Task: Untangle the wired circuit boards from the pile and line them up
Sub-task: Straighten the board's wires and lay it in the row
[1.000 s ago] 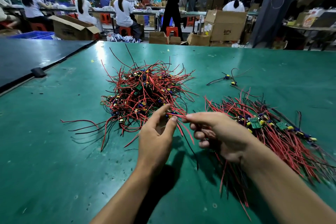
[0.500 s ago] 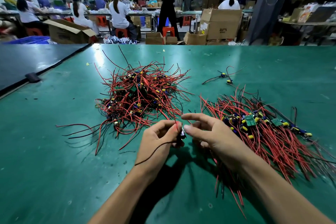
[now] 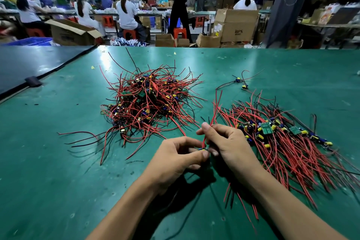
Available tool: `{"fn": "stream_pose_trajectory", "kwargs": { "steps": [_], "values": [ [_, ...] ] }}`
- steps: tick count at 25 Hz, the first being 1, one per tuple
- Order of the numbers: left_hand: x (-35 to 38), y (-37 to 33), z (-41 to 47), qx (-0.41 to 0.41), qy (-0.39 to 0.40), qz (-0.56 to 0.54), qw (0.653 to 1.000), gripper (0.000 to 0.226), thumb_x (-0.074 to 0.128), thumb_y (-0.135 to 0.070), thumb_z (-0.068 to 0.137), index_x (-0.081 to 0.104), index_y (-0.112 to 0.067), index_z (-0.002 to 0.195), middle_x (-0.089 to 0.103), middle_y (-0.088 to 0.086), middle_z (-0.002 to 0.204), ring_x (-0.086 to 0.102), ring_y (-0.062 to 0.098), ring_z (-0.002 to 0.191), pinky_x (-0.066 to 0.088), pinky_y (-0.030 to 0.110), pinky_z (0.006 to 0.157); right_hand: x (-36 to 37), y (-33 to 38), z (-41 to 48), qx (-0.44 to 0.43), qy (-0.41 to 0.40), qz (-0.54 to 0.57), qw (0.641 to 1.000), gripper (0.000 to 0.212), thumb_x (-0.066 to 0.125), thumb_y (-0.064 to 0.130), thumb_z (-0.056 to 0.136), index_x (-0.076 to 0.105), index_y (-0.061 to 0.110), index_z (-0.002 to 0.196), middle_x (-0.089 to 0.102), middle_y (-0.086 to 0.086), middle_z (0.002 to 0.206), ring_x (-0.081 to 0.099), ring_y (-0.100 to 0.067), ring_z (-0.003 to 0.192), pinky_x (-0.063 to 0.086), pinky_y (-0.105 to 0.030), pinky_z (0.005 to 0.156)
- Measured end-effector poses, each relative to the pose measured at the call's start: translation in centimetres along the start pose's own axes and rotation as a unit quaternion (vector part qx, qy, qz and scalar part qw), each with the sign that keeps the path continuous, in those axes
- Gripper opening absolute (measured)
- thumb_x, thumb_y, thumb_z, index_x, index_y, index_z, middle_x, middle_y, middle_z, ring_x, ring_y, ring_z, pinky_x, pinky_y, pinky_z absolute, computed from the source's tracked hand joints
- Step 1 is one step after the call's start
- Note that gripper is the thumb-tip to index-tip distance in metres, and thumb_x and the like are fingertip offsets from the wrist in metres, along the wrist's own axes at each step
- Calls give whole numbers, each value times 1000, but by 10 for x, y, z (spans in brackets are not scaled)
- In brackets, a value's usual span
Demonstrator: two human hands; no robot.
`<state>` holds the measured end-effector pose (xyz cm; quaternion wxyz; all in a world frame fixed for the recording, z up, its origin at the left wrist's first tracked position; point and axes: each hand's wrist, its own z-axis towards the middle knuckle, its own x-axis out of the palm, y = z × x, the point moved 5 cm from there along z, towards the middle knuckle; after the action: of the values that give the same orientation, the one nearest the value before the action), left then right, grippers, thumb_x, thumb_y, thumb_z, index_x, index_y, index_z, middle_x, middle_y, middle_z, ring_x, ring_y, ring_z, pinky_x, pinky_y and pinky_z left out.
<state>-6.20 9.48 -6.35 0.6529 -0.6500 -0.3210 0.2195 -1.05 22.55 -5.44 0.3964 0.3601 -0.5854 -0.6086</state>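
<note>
1. Two hands meet low over the green table (image 3: 58,161), right in front of the person.
2. The left hand (image 3: 175,159) pinches one small circuit board (image 3: 201,149) between its thumb and fingertips.
3. The right hand (image 3: 228,146) pinches that board's red wire (image 3: 213,119) between thumb and first finger. Its other fingers are curled close to the board.
4. The wire goes up from the board and sticks out past the right hand.
5. The messy pile (image 3: 148,101) sits behind the left hand, apart from it. The held board looks free of the pile, but I cannot tell this for every wire.
6. The neat row (image 3: 276,138) lies just beside the right hand, with its boards in a line and its wires fanned out to both sides.
7. I think the step now is pulling this board's wires straight before it joins the row.
8. The next move calls for laying the board at the end of the row beside the right hand, with its wires lying like the others and not hooking any of them.
9. Many boards are left in the pile, so the job looks about half done.
</note>
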Motion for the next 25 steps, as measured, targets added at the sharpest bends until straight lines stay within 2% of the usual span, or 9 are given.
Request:
{"fn": "stream_pose_trajectory", "kwargs": {
  "steps": [3,6,9,13,16,18,20,22,25],
  "values": [
    [3,2,1,-47,9,-77,996,6,66,0,87,66,-4,92,72,18,88,72,32,76,60,42,75,1,1,0,-4,-16,11,1000,38,66,50,84,74,13,78,42,-2,44,34,-9,34,30,-15,38],
    [3,1,5,-74,-6,-111,991,10,60,5,89,60,-4,84,69,18,75,70,29,57,59,31,52,5,4,0,-23,0,0,1000,39,65,46,89,73,11,73,45,1,44,36,-9,37,34,-16,39],
    [1,1,4,-36,-42,-27,998,14,62,-6,92,66,-8,79,69,10,69,60,17,45,46,20,41,8,6,-2,-26,13,-16,999,36,66,39,92,73,10,70,50,8,44,38,-2,37,34,-13,40],
    [-3,-1,0,15,-55,12,998,16,64,-9,91,71,-2,78,68,10,65,59,18,45,46,23,43,10,-1,-4,-39,2,-84,996,19,74,37,89,79,19,94,75,9,89,67,-11,70,61,-47,70],
    [-4,-5,-1,40,-52,33,997,18,66,-10,89,69,2,77,67,9,62,57,17,44,44,21,44,12,1,-2,-51,34,-147,987,33,66,48,88,81,19,93,71,6,91,70,-12,89,56,-44,87],
    [-3,-7,0,50,-31,46,997,15,62,-5,91,67,0,77,67,8,60,55,15,43,41,19,43,9,7,-1,-62,47,-175,981,40,62,52,86,81,18,84,73,7,80,69,-4,80,52,-26,79],
    [-2,-8,2,48,-3,38,998,14,62,-4,91,66,-2,78,66,9,60,52,14,43,39,17,42,0,11,2,-52,25,-157,986,37,64,49,89,80,17,81,67,10,61,60,-2,56,44,-15,57],
    [1,-8,2,43,29,39,998,11,64,-7,90,67,-3,80,66,9,61,51,14,44,38,17,42,-13,8,8,-25,-17,-80,996,36,64,41,94,78,10,82,46,8,48,37,-7,39,28,-17,40],
    [5,-5,1,40,51,60,996,10,69,-12,88,68,-6,80,66,7,62,52,14,46,38,17,43,-20,3,12,47,-77,95,991,33,61,31,96,72,4,80,35,2,53,26,-6,36,17,-18,39]
  ]
}}
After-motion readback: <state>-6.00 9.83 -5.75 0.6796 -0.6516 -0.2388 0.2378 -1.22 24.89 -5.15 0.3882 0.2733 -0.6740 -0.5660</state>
